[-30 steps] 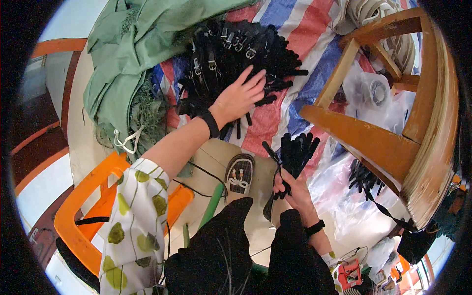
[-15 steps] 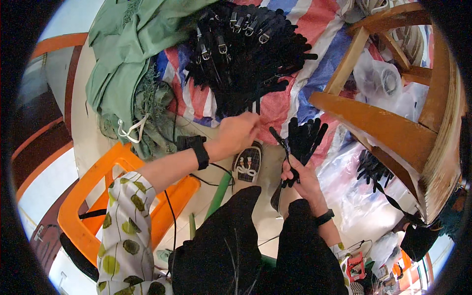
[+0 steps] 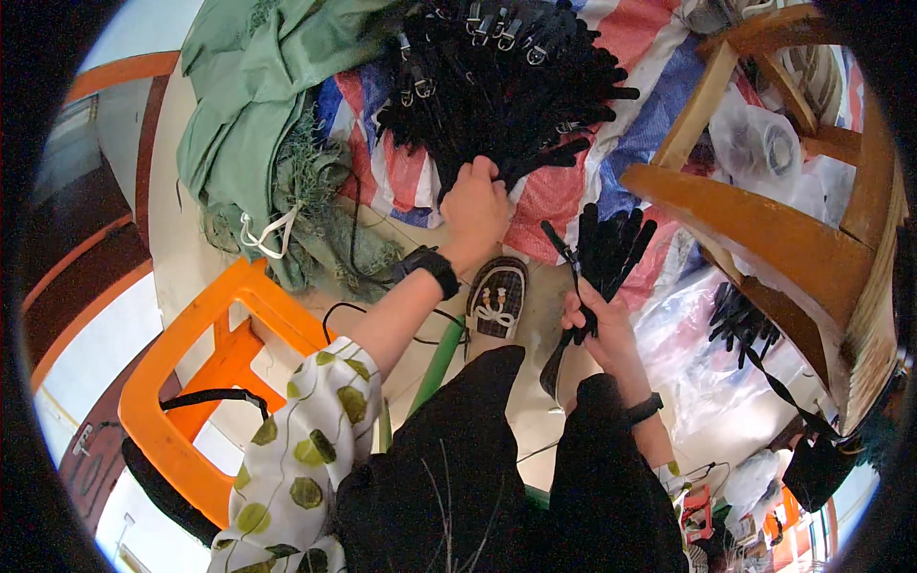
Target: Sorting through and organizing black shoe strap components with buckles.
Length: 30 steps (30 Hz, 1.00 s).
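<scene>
A large heap of black gloves with metal buckles (image 3: 478, 95) is spread out at the top middle. My left hand (image 3: 475, 210) is at the near edge of this heap, its fingers curled closed onto a black glove there; the fingertips are partly hidden among the dark fabric. To the right, my right hand (image 3: 609, 334) grips a black glove (image 3: 607, 253) at its lower end. The glove's fingers point up and away from me, and a thin black strap hangs down beside my palm. Whether more than one glove is in that hand I cannot tell.
Under the heap lies a red, white and blue striped sheet (image 3: 544, 224). Green cloth (image 3: 248, 134) lies at the left, near an orange plastic stool (image 3: 162, 382). A wooden stool (image 3: 745, 229) at the right has another black glove (image 3: 740, 325) beside it. Clear plastic (image 3: 683, 372) covers floor nearby.
My left hand has moved forward from below the heap onto its near edge. The right hand still holds the glove in much the same place. The whole view has shifted slightly.
</scene>
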Available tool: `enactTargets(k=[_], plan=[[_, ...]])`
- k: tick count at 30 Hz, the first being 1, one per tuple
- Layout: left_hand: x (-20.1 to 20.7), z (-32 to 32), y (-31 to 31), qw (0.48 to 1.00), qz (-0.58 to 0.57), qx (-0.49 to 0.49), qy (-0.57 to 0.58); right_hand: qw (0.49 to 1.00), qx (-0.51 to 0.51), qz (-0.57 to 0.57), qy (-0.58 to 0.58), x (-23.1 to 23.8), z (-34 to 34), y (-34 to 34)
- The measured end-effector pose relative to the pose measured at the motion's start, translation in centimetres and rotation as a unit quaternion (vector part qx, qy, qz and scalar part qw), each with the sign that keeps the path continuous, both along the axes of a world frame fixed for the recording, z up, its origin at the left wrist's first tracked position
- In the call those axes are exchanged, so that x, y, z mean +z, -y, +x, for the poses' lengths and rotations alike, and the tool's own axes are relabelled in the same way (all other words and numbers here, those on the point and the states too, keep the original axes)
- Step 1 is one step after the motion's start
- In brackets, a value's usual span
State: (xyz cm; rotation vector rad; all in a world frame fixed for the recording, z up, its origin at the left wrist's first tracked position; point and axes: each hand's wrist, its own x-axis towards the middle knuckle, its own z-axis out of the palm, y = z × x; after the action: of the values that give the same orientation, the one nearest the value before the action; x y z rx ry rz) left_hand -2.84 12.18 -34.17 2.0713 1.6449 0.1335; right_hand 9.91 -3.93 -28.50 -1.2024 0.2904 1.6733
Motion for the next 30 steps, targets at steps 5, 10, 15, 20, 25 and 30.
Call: enactTargets(k=[5,10,15,20,25,30], plan=[[0.7,-1.0,0.2,0.978,-0.151,0.038,0.14,1.0,-0.008,0.012,0.012,-0.2,0.7,0.7],[-0.6,-1.7,-0.7,0.97,0.054,0.06,0.228,1.0,-0.002,0.007,0.003,-0.6,0.3,0.8],[0.2,0.1,-0.9,0.99,0.028,0.068,0.116,1.0,-0.005,0.012,0.01,-0.4,0.5,0.8],[-0.1,-0.7,-1.9,0.991,0.012,0.09,0.097,1.0,-0.014,0.0,0.0,-0.1,0.1,0.2],[1.0,0.7,-2.1,0.952,-0.042,0.175,0.249,0.999,-0.032,0.036,-0.023,-1.3,0.8,0.4],[1.4,5.0,-2.5,0.966,-0.087,0.232,0.076,0.999,-0.013,-0.005,0.037,0.1,0.0,-0.7]])
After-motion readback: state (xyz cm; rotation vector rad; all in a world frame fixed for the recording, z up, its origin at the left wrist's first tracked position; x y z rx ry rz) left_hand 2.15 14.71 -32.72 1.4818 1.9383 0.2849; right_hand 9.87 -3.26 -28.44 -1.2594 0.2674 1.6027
